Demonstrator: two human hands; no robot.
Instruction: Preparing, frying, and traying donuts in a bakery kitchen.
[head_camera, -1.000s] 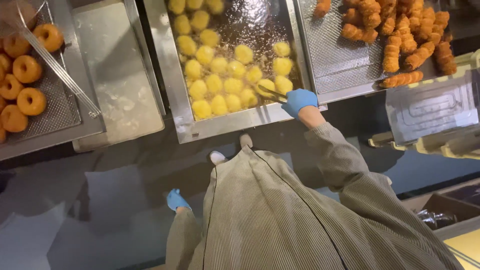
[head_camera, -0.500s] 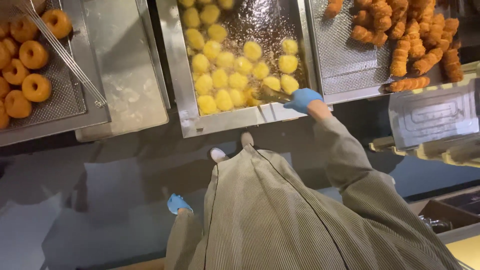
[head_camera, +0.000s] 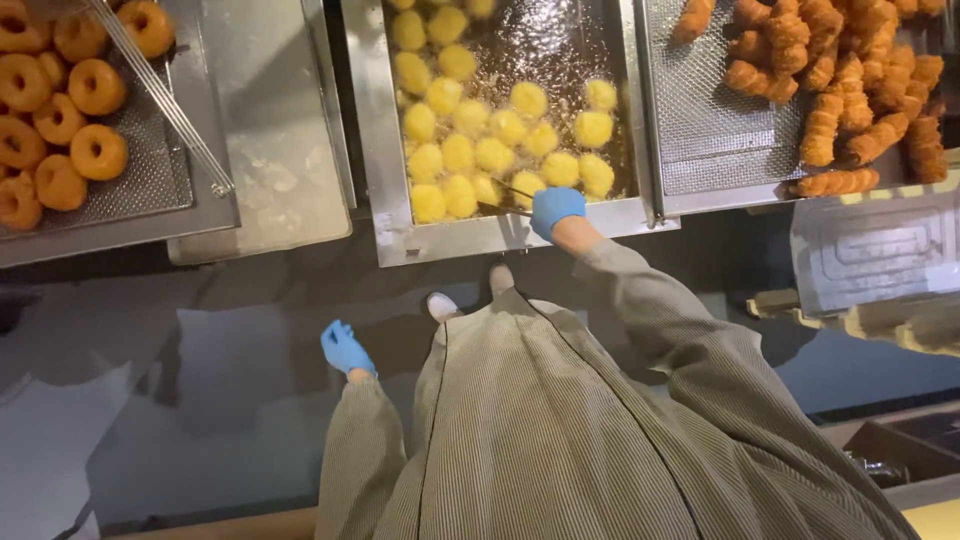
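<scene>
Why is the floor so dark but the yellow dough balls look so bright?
In the head view, light falls on the fryer and dough balls, with glare on the oil; the floor lies in shadow, and the right hand looks slightly soft.

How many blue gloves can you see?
2. One blue rubber glove covers the right hand, which holds thin sticks over the metal fryer tank. The other covers the left hand, hanging free beside the striped grey coat. None seem hidden.

Right hand (head_camera: 556, 210) holds sticks (head_camera: 510, 200) over fryer (head_camera: 500, 238).
</scene>
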